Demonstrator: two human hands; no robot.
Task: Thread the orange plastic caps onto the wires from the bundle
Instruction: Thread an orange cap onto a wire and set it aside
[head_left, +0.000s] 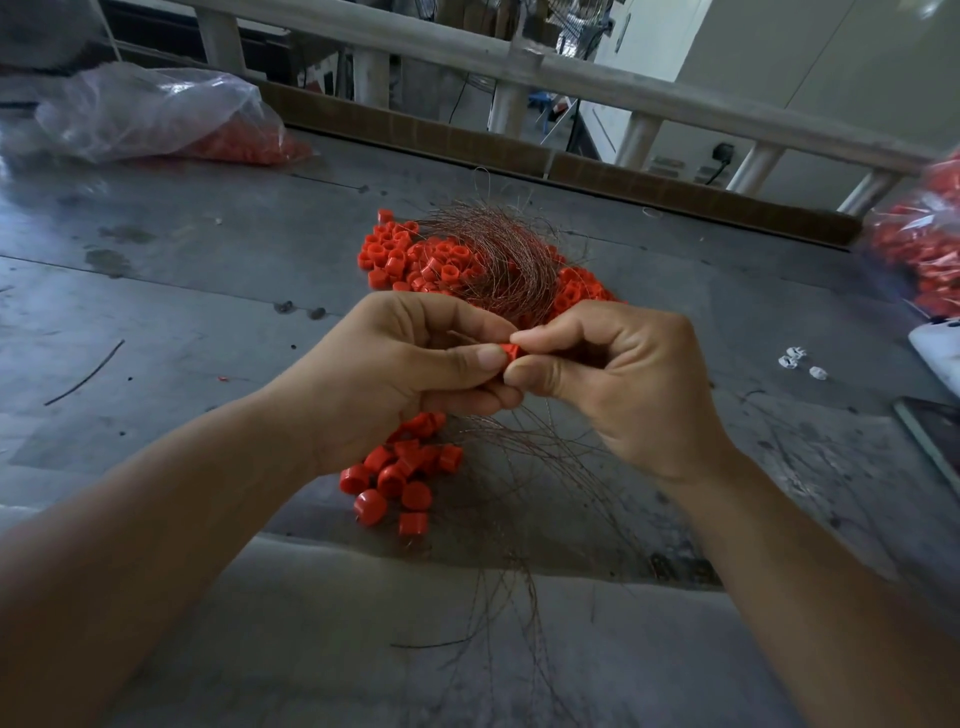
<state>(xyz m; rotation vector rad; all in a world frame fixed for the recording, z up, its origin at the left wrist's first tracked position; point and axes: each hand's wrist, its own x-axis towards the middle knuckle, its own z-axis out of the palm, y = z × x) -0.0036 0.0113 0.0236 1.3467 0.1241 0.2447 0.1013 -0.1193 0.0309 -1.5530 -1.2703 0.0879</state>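
My left hand (415, 364) and right hand (613, 374) pinch one small ridged orange cap (510, 351) between fingertips, mid-table (208, 270). Thin coppery wires (509, 260) curl over the glossy cap heap (415, 254) behind; more caps (400, 478) lie toward the near edge.

The pinched cap (510, 351) was mostly hidden by fingertips (488, 358); the right bag (919, 249) was blurred and edge-cropped.

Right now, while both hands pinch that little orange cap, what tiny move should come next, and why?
Probably the right hand should ease the orange cap onto a wire while the left hand steadies it. Both hands pinch that one cap, and the wire bundle spreads behind and beneath them. The wire tip itself is hidden by fingers.
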